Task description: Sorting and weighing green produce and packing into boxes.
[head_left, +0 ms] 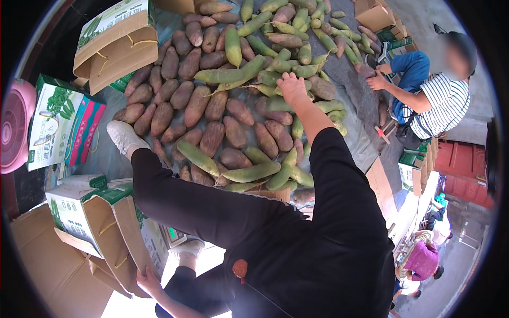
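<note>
A large heap of long green radishes (pixel 254 172) and brownish-purple radishes (pixel 212 139) lies in front of me. My right hand (pixel 293 89) reaches over its far right part, fingers spread and resting on or just above some green radishes (pixel 268 78); whether it touches them I cannot tell. At the lower left, my left hand (pixel 150 282) grips the edge of an open carton (pixel 108 228) with green and white printed sides and a yellow cord handle. Its fingers are partly behind the cardboard.
Another open carton (pixel 116 50) stands at the far left, near a printed box (pixel 55 119) and a pink fan (pixel 17 126). A scale (pixel 174 234) sits by my foot. On the right, a seated person in a striped shirt (pixel 442 100) holds a radish (pixel 365 70); more people work farther off.
</note>
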`<state>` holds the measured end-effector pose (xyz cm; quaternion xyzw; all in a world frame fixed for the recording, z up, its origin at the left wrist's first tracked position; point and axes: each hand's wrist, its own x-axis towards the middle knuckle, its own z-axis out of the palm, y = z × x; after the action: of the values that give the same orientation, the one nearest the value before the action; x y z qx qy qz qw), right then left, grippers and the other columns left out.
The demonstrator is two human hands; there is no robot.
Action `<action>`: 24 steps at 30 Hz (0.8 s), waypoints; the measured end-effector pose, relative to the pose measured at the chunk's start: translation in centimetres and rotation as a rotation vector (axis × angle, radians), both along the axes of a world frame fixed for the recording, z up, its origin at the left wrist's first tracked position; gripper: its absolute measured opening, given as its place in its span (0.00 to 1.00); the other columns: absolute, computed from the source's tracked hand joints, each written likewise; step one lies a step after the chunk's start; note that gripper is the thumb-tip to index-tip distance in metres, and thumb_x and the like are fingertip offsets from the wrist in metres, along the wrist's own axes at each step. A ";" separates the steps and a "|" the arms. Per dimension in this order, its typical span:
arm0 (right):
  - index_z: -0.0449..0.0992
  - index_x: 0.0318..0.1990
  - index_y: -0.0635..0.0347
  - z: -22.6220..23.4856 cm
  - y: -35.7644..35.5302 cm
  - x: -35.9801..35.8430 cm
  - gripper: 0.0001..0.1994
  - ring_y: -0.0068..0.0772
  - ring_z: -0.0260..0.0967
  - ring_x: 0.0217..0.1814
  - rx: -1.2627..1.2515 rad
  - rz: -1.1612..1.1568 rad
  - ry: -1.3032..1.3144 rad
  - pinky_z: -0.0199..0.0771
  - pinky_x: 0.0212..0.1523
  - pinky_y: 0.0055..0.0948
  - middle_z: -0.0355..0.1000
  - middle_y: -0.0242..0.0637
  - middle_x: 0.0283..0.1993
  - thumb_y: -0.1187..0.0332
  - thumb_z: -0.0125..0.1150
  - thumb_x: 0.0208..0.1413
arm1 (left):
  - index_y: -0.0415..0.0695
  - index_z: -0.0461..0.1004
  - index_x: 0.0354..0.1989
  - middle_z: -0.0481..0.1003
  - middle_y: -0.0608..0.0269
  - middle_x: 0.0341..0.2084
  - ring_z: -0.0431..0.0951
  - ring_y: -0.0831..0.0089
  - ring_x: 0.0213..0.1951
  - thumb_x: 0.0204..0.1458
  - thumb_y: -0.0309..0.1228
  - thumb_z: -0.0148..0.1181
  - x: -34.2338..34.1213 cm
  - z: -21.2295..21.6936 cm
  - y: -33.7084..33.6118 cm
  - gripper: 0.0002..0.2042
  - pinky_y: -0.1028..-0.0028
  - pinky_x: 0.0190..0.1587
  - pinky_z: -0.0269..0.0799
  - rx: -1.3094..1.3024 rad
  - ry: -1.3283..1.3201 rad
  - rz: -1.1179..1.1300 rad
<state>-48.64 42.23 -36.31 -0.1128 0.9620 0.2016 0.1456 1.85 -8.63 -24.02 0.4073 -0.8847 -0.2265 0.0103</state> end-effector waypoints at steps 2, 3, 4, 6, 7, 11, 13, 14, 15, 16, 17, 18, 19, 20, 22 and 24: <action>0.72 0.47 0.47 -0.9 0.3 1.0 0.14 0.32 0.60 0.56 -0.001 0.033 -0.002 0.64 0.49 0.41 0.65 0.29 0.48 0.71 0.53 0.52 | 0.32 0.74 0.38 0.76 0.47 0.28 0.77 0.57 0.31 0.49 0.27 0.57 0.1 0.0 -0.2 0.11 0.63 0.37 0.70 -0.002 -0.022 0.006; 0.72 0.46 0.48 -1.4 0.4 1.6 0.13 0.32 0.61 0.54 -0.001 0.066 -0.002 0.64 0.47 0.40 0.65 0.28 0.47 0.71 0.53 0.52 | 0.32 0.74 0.38 0.76 0.47 0.28 0.77 0.58 0.31 0.49 0.27 0.57 0.1 0.0 -0.2 0.11 0.63 0.38 0.70 -0.002 -0.041 0.013; 0.72 0.46 0.48 -1.7 0.5 2.0 0.13 0.32 0.61 0.54 -0.002 0.066 -0.001 0.64 0.47 0.40 0.65 0.28 0.47 0.71 0.53 0.52 | 0.32 0.74 0.38 0.76 0.47 0.28 0.77 0.58 0.31 0.49 0.27 0.57 0.1 0.1 -0.1 0.11 0.63 0.38 0.70 -0.003 -0.040 0.013; 0.72 0.45 0.48 -1.5 0.6 3.1 0.12 0.32 0.62 0.53 0.044 0.132 0.038 0.64 0.46 0.40 0.66 0.28 0.45 0.71 0.54 0.52 | 0.32 0.74 0.39 0.76 0.46 0.28 0.77 0.57 0.31 0.49 0.27 0.57 -0.5 0.1 0.3 0.12 0.63 0.38 0.70 -0.018 -0.047 0.016; 0.72 0.45 0.48 -1.2 0.7 3.5 0.12 0.32 0.62 0.53 0.048 0.128 0.042 0.64 0.46 0.40 0.66 0.28 0.45 0.71 0.54 0.52 | 0.32 0.74 0.39 0.76 0.46 0.28 0.77 0.57 0.31 0.49 0.27 0.57 -0.6 0.0 0.2 0.12 0.63 0.38 0.70 -0.014 -0.042 0.012; 0.70 0.47 0.47 0.4 0.6 4.2 0.17 0.32 0.61 0.55 -0.090 0.116 0.042 0.64 0.47 0.39 0.66 0.28 0.46 0.71 0.58 0.48 | 0.31 0.73 0.38 0.76 0.45 0.28 0.77 0.55 0.32 0.49 0.27 0.56 -0.1 0.4 0.3 0.12 0.62 0.37 0.70 -0.033 -0.021 -0.009; 0.70 0.49 0.46 1.4 1.0 4.4 0.21 0.32 0.60 0.56 -0.161 0.083 0.079 0.64 0.47 0.39 0.65 0.29 0.48 0.70 0.62 0.44 | 0.31 0.73 0.38 0.76 0.44 0.28 0.77 0.54 0.32 0.49 0.27 0.56 -0.1 0.4 0.2 0.11 0.62 0.37 0.70 -0.009 -0.013 -0.002; 0.69 0.50 0.47 1.9 1.2 4.5 0.23 0.34 0.61 0.57 -0.255 0.015 0.129 0.64 0.48 0.40 0.65 0.29 0.49 0.69 0.65 0.43 | 0.31 0.73 0.38 0.76 0.44 0.28 0.77 0.53 0.31 0.49 0.27 0.56 -0.1 0.3 0.1 0.11 0.62 0.37 0.70 -0.015 -0.029 -0.012; 0.69 0.51 0.47 2.4 1.3 4.5 0.24 0.35 0.61 0.57 -0.349 -0.053 0.178 0.64 0.48 0.41 0.66 0.30 0.50 0.67 0.67 0.42 | 0.31 0.73 0.38 0.76 0.44 0.28 0.77 0.52 0.31 0.49 0.26 0.56 0.0 0.2 -0.1 0.11 0.61 0.37 0.69 -0.021 -0.046 -0.021; 0.69 0.51 0.47 2.9 1.3 4.7 0.24 0.35 0.61 0.57 -0.347 -0.053 0.184 0.64 0.48 0.41 0.66 0.30 0.50 0.67 0.67 0.42 | 0.31 0.73 0.38 0.76 0.44 0.28 0.77 0.52 0.31 0.49 0.26 0.56 0.2 0.0 -0.3 0.11 0.61 0.37 0.69 -0.019 -0.040 -0.022; 0.69 0.51 0.48 3.4 1.2 4.7 0.25 0.38 0.62 0.56 -0.479 -0.152 0.228 0.64 0.49 0.41 0.66 0.31 0.51 0.67 0.68 0.41 | 0.31 0.73 0.37 0.75 0.43 0.27 0.76 0.51 0.31 0.48 0.26 0.56 0.4 -0.2 -0.6 0.11 0.61 0.37 0.69 -0.016 -0.049 -0.016; 0.69 0.51 0.49 3.8 1.1 4.6 0.26 0.41 0.62 0.56 -0.611 -0.251 0.271 0.65 0.50 0.41 0.66 0.32 0.51 0.66 0.69 0.41 | 0.31 0.73 0.37 0.75 0.42 0.27 0.76 0.50 0.31 0.48 0.26 0.55 0.6 -0.4 -0.8 0.11 0.60 0.37 0.69 -0.014 -0.057 -0.009; 0.69 0.51 0.49 3.9 1.0 4.6 0.26 0.41 0.62 0.56 -0.611 -0.247 0.277 0.65 0.50 0.41 0.66 0.32 0.51 0.66 0.69 0.41 | 0.31 0.73 0.37 0.75 0.42 0.27 0.76 0.50 0.31 0.48 0.26 0.55 0.8 -0.5 -0.8 0.11 0.60 0.37 0.69 -0.013 -0.051 -0.007; 0.69 0.51 0.50 4.1 0.8 4.7 0.27 0.42 0.63 0.55 -0.743 -0.271 0.305 0.65 0.51 0.40 0.67 0.34 0.51 0.66 0.69 0.40 | 0.31 0.73 0.37 0.75 0.42 0.27 0.76 0.50 0.31 0.48 0.26 0.55 0.8 -0.6 -0.8 0.11 0.60 0.37 0.69 -0.019 -0.030 -0.022; 0.69 0.51 0.52 4.5 0.4 4.7 0.27 0.42 0.64 0.54 -0.872 -0.293 0.339 0.65 0.51 0.38 0.67 0.35 0.51 0.65 0.70 0.39 | 0.31 0.73 0.37 0.75 0.42 0.27 0.76 0.50 0.31 0.48 0.26 0.55 0.7 -0.7 -0.7 0.11 0.60 0.37 0.69 -0.021 -0.004 -0.040; 0.68 0.52 0.57 5.1 -1.4 4.6 0.29 0.45 0.66 0.52 -1.193 -0.269 0.358 0.66 0.52 0.36 0.67 0.40 0.50 0.65 0.71 0.38 | 0.31 0.73 0.37 0.75 0.41 0.28 0.76 0.49 0.32 0.48 0.25 0.55 0.2 0.1 -0.1 0.11 0.60 0.37 0.69 0.009 -0.029 -0.022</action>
<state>-44.08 40.80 -31.24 -0.0173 0.9240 -0.3732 -0.0811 2.02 -8.72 -23.90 0.4009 -0.8881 -0.2246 -0.0066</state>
